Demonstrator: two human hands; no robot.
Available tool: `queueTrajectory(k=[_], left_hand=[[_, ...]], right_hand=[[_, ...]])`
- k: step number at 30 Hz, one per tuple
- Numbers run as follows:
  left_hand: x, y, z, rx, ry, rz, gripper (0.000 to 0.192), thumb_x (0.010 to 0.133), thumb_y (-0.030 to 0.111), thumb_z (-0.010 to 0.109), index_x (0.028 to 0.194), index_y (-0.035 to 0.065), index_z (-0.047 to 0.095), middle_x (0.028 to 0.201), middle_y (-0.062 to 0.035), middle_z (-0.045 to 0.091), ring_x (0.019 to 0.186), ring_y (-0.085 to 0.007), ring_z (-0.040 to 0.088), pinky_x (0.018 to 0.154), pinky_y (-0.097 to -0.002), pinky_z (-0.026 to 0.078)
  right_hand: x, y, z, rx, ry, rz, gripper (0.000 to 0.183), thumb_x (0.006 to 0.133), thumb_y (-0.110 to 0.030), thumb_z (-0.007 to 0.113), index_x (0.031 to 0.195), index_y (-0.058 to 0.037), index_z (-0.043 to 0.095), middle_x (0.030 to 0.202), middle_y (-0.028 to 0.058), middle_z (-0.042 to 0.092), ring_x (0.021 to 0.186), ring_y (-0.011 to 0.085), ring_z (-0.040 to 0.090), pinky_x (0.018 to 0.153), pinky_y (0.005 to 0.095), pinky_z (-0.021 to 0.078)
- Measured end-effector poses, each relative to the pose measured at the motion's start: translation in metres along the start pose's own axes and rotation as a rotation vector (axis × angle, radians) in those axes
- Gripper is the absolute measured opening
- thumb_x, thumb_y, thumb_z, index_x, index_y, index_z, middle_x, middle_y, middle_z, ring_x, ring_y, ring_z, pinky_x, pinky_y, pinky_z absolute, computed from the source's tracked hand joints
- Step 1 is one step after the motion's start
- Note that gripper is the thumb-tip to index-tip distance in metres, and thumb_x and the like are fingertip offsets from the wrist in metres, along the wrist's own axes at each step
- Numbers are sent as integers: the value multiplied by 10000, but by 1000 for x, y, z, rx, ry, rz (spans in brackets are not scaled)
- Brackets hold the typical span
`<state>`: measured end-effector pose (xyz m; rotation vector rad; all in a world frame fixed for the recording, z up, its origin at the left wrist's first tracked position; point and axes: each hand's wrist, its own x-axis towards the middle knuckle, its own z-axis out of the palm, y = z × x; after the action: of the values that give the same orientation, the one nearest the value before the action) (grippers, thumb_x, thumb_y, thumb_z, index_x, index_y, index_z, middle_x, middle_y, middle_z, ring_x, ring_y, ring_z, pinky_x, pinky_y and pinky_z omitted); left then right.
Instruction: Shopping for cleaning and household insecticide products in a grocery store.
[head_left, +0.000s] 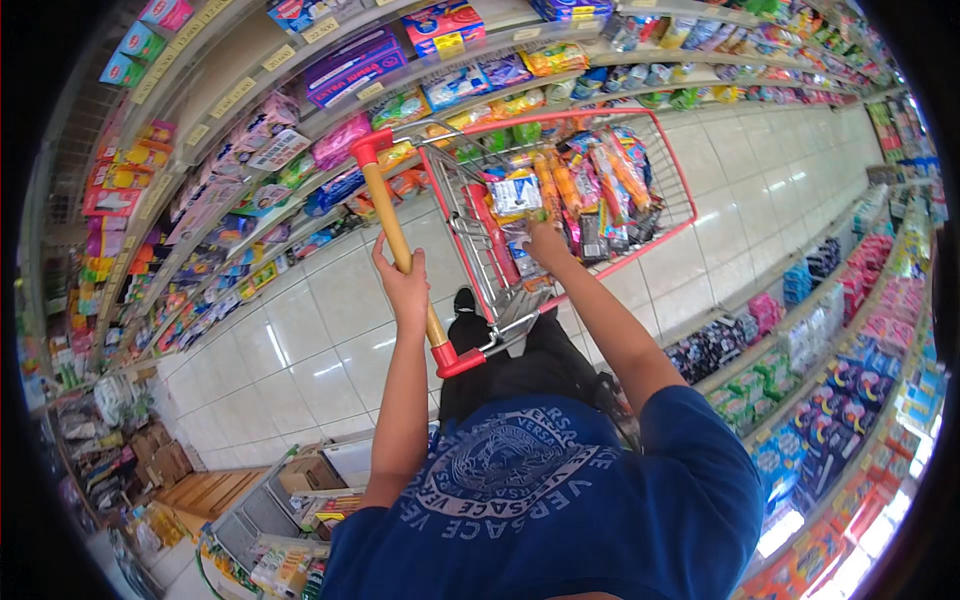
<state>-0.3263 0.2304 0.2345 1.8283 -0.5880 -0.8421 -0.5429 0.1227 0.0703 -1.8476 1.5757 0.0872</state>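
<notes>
My left hand (405, 289) is wrapped around the yellow handle bar (385, 199) of a shopping cart (676, 169) with red rim and metal wire sides. Inside the basket, my right hand (547, 244) reaches in among a pile of packaged goods. A bit of green shows at its fingertips; whether it grips anything cannot be made out. Just beyond those fingers lies a white and blue packet (517, 195). Orange packets (566, 187) and dark packs with barcodes (595, 240) lie to the right of it, some partly covered by others.
Stocked shelves (322, 34) with price tags curve along the far and left sides. More shelves with packs (776, 375) line the right. Pale floor tiles (292, 330) run between them. A grey crate (247, 517) and cardboard boxes (307, 472) stand at lower left.
</notes>
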Motion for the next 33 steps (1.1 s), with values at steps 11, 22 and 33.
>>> queueTrajectory(k=[11, 22, 33], left_hand=[[-5, 4, 12, 55, 31, -34, 599, 781, 89, 614, 1281, 163, 292, 649, -24, 493, 489, -82, 459, 387, -219, 382], [3, 4, 4, 21, 21, -15, 588, 773, 85, 596, 1270, 147, 288, 657, -36, 499, 491, -98, 475, 388, -228, 391], [-36, 3, 3, 415, 200, 807, 564, 771, 141, 627, 1259, 41, 363, 1153, -153, 445, 1090, -265, 440, 954, -412, 304]], right_hand=[[109, 18, 6, -618, 262, -276, 761, 623, -262, 748, 1259, -113, 357, 1218, 69, 423, 1183, 290, 369, 920, 460, 342], [68, -16, -34, -61, 401, -254, 820, 561, -401, 785, 1196, -36, 416, 1079, 96, 558, 1028, 258, 525, 913, 452, 372], [-93, -76, -64, 1628, -240, -369, 540, 764, -304, 592, 1172, 28, 466, 1011, 91, 570, 899, 160, 556, 763, 306, 456]])
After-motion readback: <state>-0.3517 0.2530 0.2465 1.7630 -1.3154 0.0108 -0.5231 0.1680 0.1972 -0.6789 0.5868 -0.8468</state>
